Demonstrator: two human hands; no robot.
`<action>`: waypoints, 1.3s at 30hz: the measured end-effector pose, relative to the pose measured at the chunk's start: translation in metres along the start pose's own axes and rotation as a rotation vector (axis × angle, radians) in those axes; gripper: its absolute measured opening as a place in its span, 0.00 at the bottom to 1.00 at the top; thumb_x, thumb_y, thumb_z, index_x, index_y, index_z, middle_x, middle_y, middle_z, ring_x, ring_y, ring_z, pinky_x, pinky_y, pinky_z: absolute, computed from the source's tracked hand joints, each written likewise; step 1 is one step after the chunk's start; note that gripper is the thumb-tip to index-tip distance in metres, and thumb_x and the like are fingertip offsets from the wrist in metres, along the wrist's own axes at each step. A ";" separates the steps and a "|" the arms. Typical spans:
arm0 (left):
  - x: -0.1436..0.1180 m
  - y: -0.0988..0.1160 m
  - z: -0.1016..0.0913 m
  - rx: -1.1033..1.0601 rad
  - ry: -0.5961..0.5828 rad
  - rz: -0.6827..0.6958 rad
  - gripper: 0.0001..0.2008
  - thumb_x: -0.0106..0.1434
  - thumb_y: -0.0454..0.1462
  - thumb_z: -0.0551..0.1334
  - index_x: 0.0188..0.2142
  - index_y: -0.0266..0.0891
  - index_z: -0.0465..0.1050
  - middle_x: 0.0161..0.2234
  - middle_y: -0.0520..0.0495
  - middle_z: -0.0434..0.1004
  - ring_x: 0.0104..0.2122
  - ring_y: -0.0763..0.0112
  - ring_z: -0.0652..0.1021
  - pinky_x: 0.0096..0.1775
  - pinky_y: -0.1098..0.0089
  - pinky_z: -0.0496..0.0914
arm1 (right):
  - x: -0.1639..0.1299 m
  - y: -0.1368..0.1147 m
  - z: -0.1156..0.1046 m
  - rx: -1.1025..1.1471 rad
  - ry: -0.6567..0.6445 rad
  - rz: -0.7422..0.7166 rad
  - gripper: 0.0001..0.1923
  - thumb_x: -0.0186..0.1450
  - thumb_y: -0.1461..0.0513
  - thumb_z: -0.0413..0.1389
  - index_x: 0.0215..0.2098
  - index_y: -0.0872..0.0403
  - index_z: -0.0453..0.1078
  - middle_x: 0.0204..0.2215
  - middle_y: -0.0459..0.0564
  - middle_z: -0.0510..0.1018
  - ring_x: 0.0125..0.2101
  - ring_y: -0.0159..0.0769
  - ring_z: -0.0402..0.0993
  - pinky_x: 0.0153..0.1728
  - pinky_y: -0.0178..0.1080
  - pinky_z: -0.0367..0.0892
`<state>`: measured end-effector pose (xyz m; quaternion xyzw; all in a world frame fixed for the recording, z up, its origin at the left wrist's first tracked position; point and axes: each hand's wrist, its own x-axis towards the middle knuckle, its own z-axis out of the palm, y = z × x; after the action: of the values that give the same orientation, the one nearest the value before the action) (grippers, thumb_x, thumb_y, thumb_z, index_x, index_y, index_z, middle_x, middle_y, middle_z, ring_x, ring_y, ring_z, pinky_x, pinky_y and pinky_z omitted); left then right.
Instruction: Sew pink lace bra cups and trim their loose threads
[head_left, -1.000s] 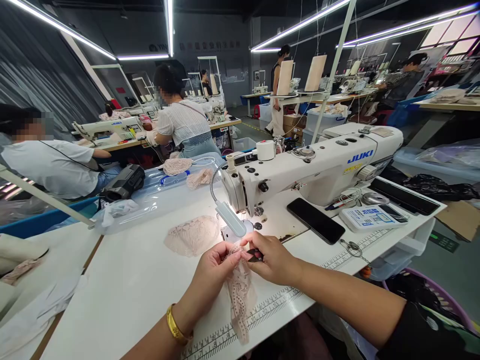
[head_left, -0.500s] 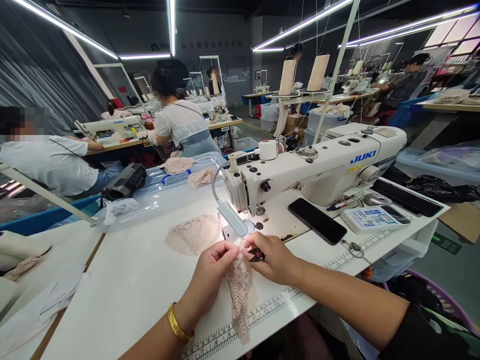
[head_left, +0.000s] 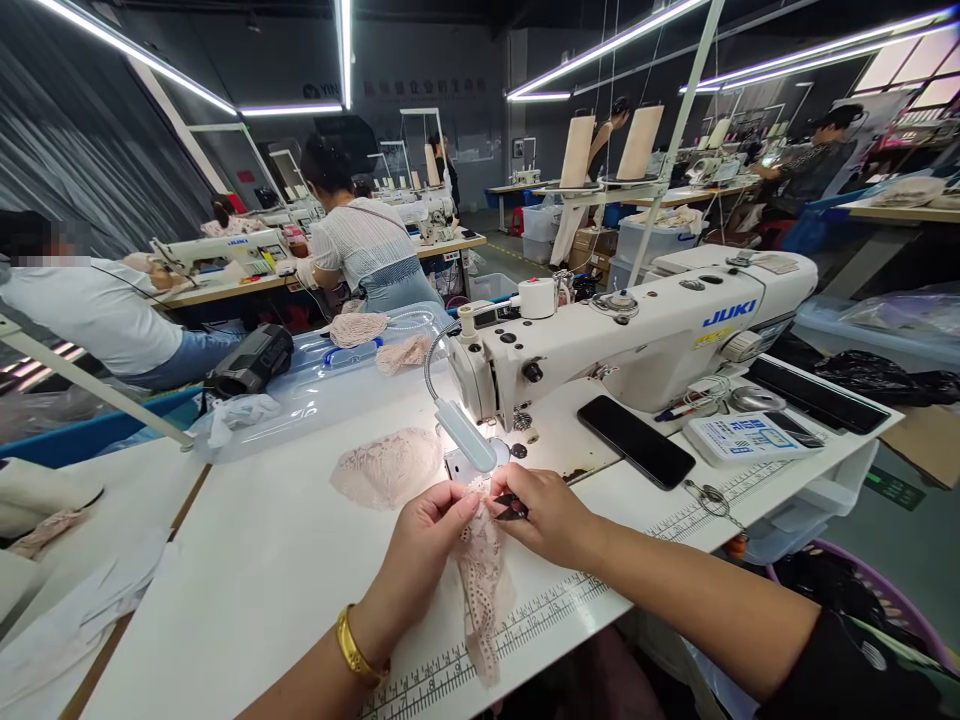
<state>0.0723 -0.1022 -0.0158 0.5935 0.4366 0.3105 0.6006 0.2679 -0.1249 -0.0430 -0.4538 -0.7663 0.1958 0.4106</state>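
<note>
Left hand: the left hand pinches the top of a pink lace strip between thumb and fingers, narrow grip, gold bangle at the wrist.
Right hand: the right hand is closed round small dark thread snips, tips pointing left toward the lace; whether the blades are apart cannot be told.
Lace strip, place: held just above the tabletop near its front edge, directly before the needle area of the sewing machine.
Lace strip, long axis: runs from the pinch back toward the person, lower end trailing across the printed ruler along the front edge.
Key relation: the strip's top end sits between the two hands, touching the left fingers and just left of the snips; both hands equally near, almost meeting.
Lamp: a gooseneck lamp hangs just above the hands, lit.
Second lace piece: a wider pink lace piece lies flat on the tabletop, left of the lamp, apart from both hands.
Right part of tabletop: black phone lying flat, then a white control panel nearer the right edge.
Far left corner: clear plastic tray with more lace pieces in it.
Surroundings: other people sit at similar machines beyond the far edge, none reaching onto this tabletop.
</note>
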 end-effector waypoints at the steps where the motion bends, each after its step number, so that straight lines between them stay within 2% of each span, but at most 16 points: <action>1: 0.000 0.000 0.000 -0.006 -0.003 -0.003 0.17 0.65 0.50 0.66 0.32 0.39 0.77 0.30 0.50 0.72 0.32 0.69 0.67 0.35 0.69 0.62 | 0.000 0.000 0.000 0.000 -0.004 0.006 0.07 0.67 0.59 0.54 0.36 0.49 0.59 0.27 0.43 0.72 0.25 0.35 0.67 0.30 0.35 0.59; 5: 0.000 0.000 0.001 -0.068 -0.037 -0.024 0.15 0.64 0.49 0.66 0.33 0.39 0.76 0.32 0.49 0.74 0.33 0.67 0.70 0.37 0.69 0.64 | -0.001 0.000 0.002 -0.039 0.009 -0.024 0.07 0.65 0.61 0.54 0.36 0.49 0.57 0.25 0.41 0.70 0.23 0.34 0.65 0.28 0.34 0.58; 13: -0.004 0.005 0.004 -0.147 -0.120 -0.050 0.13 0.65 0.46 0.66 0.33 0.40 0.75 0.33 0.48 0.76 0.37 0.65 0.73 0.41 0.67 0.66 | -0.004 -0.005 0.010 -0.211 0.122 -0.214 0.05 0.69 0.63 0.48 0.36 0.49 0.55 0.25 0.43 0.72 0.24 0.35 0.67 0.28 0.35 0.60; 15: -0.006 0.007 0.004 -0.149 -0.136 -0.051 0.13 0.65 0.47 0.66 0.32 0.39 0.74 0.33 0.49 0.75 0.36 0.66 0.72 0.41 0.67 0.66 | -0.002 -0.001 0.011 -0.264 0.128 -0.193 0.06 0.68 0.63 0.49 0.35 0.49 0.54 0.24 0.44 0.71 0.24 0.36 0.67 0.29 0.36 0.59; 17: -0.007 0.009 0.004 -0.150 -0.148 -0.062 0.15 0.64 0.48 0.66 0.31 0.39 0.73 0.31 0.50 0.73 0.35 0.67 0.71 0.39 0.68 0.66 | -0.001 0.005 0.010 -0.292 0.132 -0.096 0.08 0.66 0.63 0.52 0.35 0.48 0.53 0.24 0.44 0.71 0.24 0.36 0.66 0.28 0.36 0.59; 19: -0.009 0.011 0.004 -0.154 -0.152 -0.081 0.15 0.64 0.48 0.67 0.31 0.39 0.72 0.30 0.51 0.71 0.33 0.68 0.70 0.38 0.68 0.65 | 0.000 0.010 0.007 -0.244 0.114 -0.001 0.11 0.64 0.64 0.54 0.36 0.48 0.53 0.25 0.43 0.70 0.24 0.36 0.65 0.28 0.36 0.58; 21: -0.009 0.011 0.003 -0.164 -0.141 -0.095 0.15 0.64 0.48 0.67 0.32 0.40 0.72 0.30 0.51 0.71 0.33 0.68 0.70 0.37 0.68 0.66 | 0.000 0.010 0.003 -0.133 0.073 0.036 0.11 0.63 0.65 0.54 0.37 0.48 0.53 0.25 0.42 0.69 0.23 0.35 0.64 0.28 0.35 0.57; 25: -0.009 0.012 0.001 -0.215 -0.120 -0.100 0.14 0.64 0.48 0.67 0.34 0.40 0.73 0.31 0.50 0.71 0.33 0.68 0.70 0.38 0.69 0.67 | 0.001 0.001 -0.006 0.104 -0.034 0.066 0.05 0.71 0.62 0.49 0.45 0.50 0.59 0.24 0.39 0.65 0.23 0.33 0.62 0.29 0.35 0.57; 27: -0.008 0.013 0.001 -0.225 -0.127 -0.098 0.14 0.63 0.49 0.68 0.35 0.40 0.74 0.33 0.49 0.73 0.34 0.67 0.71 0.38 0.68 0.68 | 0.003 -0.003 -0.010 0.207 -0.085 0.139 0.08 0.74 0.57 0.47 0.48 0.50 0.62 0.23 0.39 0.64 0.24 0.34 0.62 0.30 0.36 0.57; 30: -0.007 0.015 0.001 -0.218 -0.147 -0.098 0.14 0.63 0.49 0.68 0.36 0.40 0.76 0.35 0.47 0.76 0.35 0.65 0.73 0.38 0.68 0.69 | 0.008 -0.006 -0.015 0.393 -0.153 0.235 0.16 0.75 0.50 0.47 0.43 0.52 0.67 0.26 0.41 0.65 0.27 0.33 0.62 0.31 0.36 0.60; 33: -0.006 0.014 0.001 -0.225 -0.154 -0.120 0.14 0.63 0.49 0.68 0.36 0.41 0.77 0.33 0.48 0.75 0.34 0.66 0.72 0.38 0.69 0.68 | 0.012 -0.005 -0.016 0.517 -0.183 0.281 0.17 0.72 0.48 0.51 0.35 0.53 0.65 0.26 0.41 0.64 0.28 0.32 0.60 0.31 0.35 0.59; 37: -0.005 0.012 0.001 -0.200 -0.159 -0.098 0.14 0.64 0.48 0.68 0.37 0.40 0.77 0.32 0.50 0.74 0.33 0.69 0.71 0.38 0.70 0.67 | 0.011 -0.006 -0.015 0.548 -0.154 0.305 0.15 0.70 0.51 0.54 0.33 0.52 0.63 0.26 0.40 0.61 0.27 0.30 0.57 0.29 0.35 0.56; 39: -0.004 0.011 0.000 -0.154 -0.150 -0.081 0.15 0.63 0.48 0.68 0.34 0.39 0.76 0.31 0.51 0.72 0.32 0.71 0.69 0.36 0.71 0.65 | 0.010 -0.007 -0.013 0.477 -0.137 0.278 0.13 0.70 0.53 0.53 0.32 0.52 0.62 0.25 0.40 0.62 0.27 0.31 0.57 0.29 0.35 0.56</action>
<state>0.0722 -0.1051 -0.0041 0.5490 0.3890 0.2731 0.6875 0.2725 -0.1213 -0.0262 -0.4308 -0.6549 0.4552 0.4223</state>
